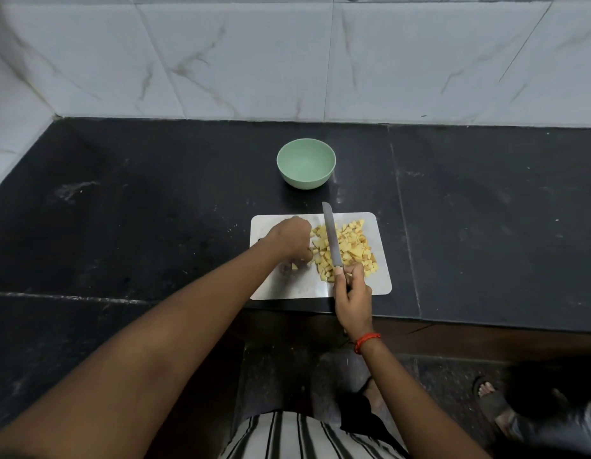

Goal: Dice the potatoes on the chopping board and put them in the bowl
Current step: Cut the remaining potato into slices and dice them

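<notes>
A white chopping board (380,283) lies near the front edge of the black counter. A pile of yellow diced potato (352,248) covers its right half. My right hand (352,293) grips the handle of a knife (331,238), whose blade points away from me across the pile. My left hand (292,241) is curled, fingers down, on the board's left part at the pile's edge, with a small potato piece (294,266) under its fingers. A pale green bowl (306,163) stands behind the board; nothing shows inside it.
The black stone counter (138,210) runs to a white marble-tiled wall (287,61) behind and at the left. Another person's sandalled foot (486,392) is on the floor at the lower right. The counter's front edge passes just below the board.
</notes>
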Available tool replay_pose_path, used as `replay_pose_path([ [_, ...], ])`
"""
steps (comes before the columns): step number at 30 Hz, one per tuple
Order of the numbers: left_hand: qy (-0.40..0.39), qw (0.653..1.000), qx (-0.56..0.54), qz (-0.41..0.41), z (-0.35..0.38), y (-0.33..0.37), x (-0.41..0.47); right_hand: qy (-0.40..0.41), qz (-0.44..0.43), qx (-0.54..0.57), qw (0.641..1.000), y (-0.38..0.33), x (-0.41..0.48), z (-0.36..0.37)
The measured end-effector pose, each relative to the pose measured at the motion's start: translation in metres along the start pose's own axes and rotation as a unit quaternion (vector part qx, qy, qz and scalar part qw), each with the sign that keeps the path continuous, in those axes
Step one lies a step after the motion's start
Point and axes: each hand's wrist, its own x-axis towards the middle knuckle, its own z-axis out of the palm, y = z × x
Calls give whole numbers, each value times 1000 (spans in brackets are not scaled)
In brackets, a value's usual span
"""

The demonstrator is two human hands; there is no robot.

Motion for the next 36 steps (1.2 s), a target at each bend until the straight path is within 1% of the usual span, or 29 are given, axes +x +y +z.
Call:
replay_pose_path([
  [3, 37, 998, -50, -23, -7, -5, 0, -5, -3, 7, 1000, 0, 0, -1],
  [7, 24, 995, -81, -55, -16, -20, -10, -8, -2, 5, 1000, 0, 1, -3],
  [10, 48, 979, -168, -101, -8, -40, -27, -38, -12, -10, 999, 0, 0, -4],
  [12, 62, 968, -208, -129, -1, -53, -39, -79, -27, -53, 995, -2, 4, -7],
  [14, 68, 964, -212, -148, 3, -60, -50, -114, -49, -122, 985, -7, 8, -7],
  [15, 70, 966, -199, -149, 3, -60, -51, -116, -59, -146, 981, -8, 9, -5],
  [17, 79, 976, -153, -130, 4, -52, -50, -104, -60, -152, 981, -12, 6, -1],
  [19, 99, 991, -42, -84, 3, -30, -43, -86, -49, -139, 985, -16, 2, 3],
  [21, 140, 988, 41, -51, -2, -9, -36, -63, -34, -129, 989, -18, -2, 6],
  [24, 175, 981, 71, -42, -5, -2, -23, -40, -6, -128, 991, -17, -10, 7],
  [26, 180, 980, 32, -73, -2, -9, -25, -36, 2, -139, 990, -18, -17, 6],
  [28, 161, 979, -47, -114, 5, -19, -30, -41, 5, -156, 987, -18, -27, 8],
  [29, 152, 973, -100, -141, 11, -24, -32, -47, 3, -165, 985, -18, -33, 9],
  [31, 143, 952, -190, -193, 19, -38, -36, -69, -2, -181, 981, -17, -45, 12],
  [33, 155, 929, -244, -232, 24, -54, -41, -108, -7, -196, 975, -16, -58, 18],
  [36, 160, 906, -304, -249, 25, -67, -45, -165, -14, -249, 954, -10, -71, 24],
])
